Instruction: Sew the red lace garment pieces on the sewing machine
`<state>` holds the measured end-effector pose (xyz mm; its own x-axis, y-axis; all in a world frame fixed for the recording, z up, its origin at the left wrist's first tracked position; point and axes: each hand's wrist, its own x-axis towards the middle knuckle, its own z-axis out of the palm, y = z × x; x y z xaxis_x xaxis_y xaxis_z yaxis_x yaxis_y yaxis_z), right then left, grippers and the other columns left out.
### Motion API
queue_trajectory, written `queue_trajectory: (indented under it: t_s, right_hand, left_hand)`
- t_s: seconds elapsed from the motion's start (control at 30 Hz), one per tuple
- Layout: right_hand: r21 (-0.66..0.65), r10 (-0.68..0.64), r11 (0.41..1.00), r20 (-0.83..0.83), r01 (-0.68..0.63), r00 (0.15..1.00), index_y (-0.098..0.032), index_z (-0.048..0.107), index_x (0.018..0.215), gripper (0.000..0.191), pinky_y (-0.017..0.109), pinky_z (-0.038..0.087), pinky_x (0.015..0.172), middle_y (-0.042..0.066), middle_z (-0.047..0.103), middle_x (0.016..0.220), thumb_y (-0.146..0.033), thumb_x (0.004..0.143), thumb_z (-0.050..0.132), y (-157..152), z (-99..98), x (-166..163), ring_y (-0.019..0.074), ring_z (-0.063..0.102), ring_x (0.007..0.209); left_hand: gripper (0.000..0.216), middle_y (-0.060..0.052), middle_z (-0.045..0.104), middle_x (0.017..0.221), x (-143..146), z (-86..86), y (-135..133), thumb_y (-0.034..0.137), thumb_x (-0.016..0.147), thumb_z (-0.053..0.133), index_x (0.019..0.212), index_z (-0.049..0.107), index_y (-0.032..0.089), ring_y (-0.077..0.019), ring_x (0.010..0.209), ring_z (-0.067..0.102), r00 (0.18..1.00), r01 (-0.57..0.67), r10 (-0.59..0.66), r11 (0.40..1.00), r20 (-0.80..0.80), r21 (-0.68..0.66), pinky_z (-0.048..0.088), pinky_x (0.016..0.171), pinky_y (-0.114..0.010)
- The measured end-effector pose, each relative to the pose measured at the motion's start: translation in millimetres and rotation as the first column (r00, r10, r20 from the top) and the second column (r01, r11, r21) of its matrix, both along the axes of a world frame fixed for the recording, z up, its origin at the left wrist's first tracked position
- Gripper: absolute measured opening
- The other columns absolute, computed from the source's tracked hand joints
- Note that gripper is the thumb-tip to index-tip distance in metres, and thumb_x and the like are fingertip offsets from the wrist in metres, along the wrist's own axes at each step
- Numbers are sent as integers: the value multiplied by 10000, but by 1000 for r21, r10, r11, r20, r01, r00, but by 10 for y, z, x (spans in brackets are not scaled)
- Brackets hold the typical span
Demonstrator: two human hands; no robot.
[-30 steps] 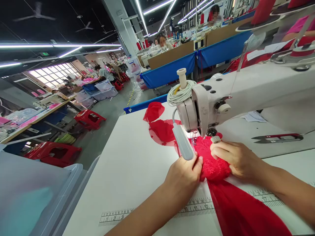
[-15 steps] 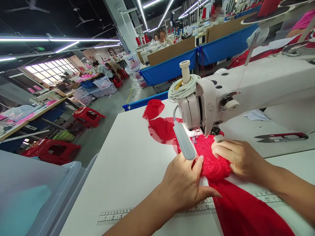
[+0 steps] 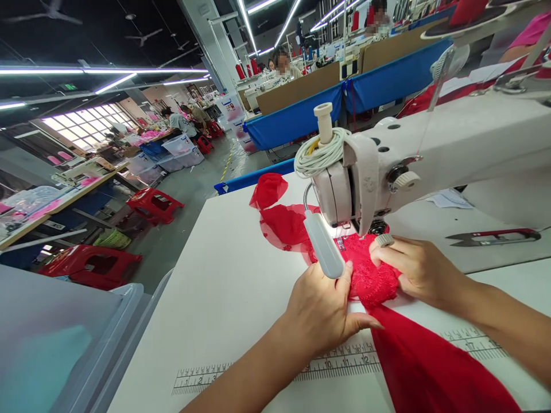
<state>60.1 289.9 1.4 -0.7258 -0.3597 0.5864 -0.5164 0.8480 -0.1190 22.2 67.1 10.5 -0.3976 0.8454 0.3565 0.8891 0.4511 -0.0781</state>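
Red lace fabric (image 3: 372, 281) lies under the needle area of a white sewing machine (image 3: 451, 149), and a smooth red length of it trails toward me over the table's front. My left hand (image 3: 316, 310) rests flat at the lace's left edge, thumb stretched out to the right; its fingertips are partly hidden behind a grey lamp (image 3: 325, 246). On the lace's right side, my right hand (image 3: 424, 272) has its fingers curled and pinched on the fabric, close to the machine's knob. More red sheer pieces (image 3: 284, 226) lie beyond the needle.
Thread snips (image 3: 493, 236) lie on the machine bed at right. A ruler scale (image 3: 329, 366) is printed along the white tabletop (image 3: 215, 287). A translucent plastic bin (image 3: 55, 344) stands at left, with red stools (image 3: 92, 265) behind it. People sit at machines farther back.
The lace has shifted slightly away from me, toward the needle, and its near bunched edge sits higher. Both hands have moved a little forward with it.
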Motion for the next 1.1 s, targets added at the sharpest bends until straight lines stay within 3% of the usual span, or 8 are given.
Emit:
queue_trajectory:
  t_s: [0.4, 0.67, 0.97, 1.1]
  right_hand:
    - [-187, -67, 980, 43, 74, 997, -215, 464, 700, 300, 266, 333, 531, 6, 493, 690, 48, 647, 330, -16, -138, -18, 147, 442, 595]
    - [-124, 0, 992, 75, 9, 997, -212, 457, 680, 275, 261, 366, 534, 11, 513, 699, 38, 632, 353, 46, -38, -42, 145, 468, 607]
    - [-174, -71, 981, 75, 83, 995, -209, 482, 701, 312, 264, 321, 526, 2, 484, 699, 59, 615, 346, 1, -185, -28, 145, 431, 602]
    - [-171, -67, 982, 93, 82, 993, -208, 494, 714, 330, 258, 341, 537, 6, 503, 720, 64, 596, 350, 3, -163, -31, 150, 464, 631]
  left_hand:
    - [903, -180, 655, 923, 0, 18, 2, 749, 887, 112, 1278, 585, 86, -244, 727, 600, 1000, -21, 19, 997, -19, -70, 505, 551, -326]
    - [874, -187, 656, 993, 8, 23, 31, 764, 881, 191, 1244, 598, 82, -243, 736, 610, 998, -7, 3, 997, -59, -73, 509, 546, -329]
    - [858, -190, 659, 1008, -27, 5, -3, 772, 871, 209, 1281, 586, 118, -254, 801, 633, 999, -30, 28, 998, -36, -63, 515, 558, -312]
    - [856, -184, 660, 1010, -61, -6, -14, 789, 850, 264, 1298, 578, 131, -266, 854, 636, 999, -30, 28, 998, -34, -62, 539, 616, -327]
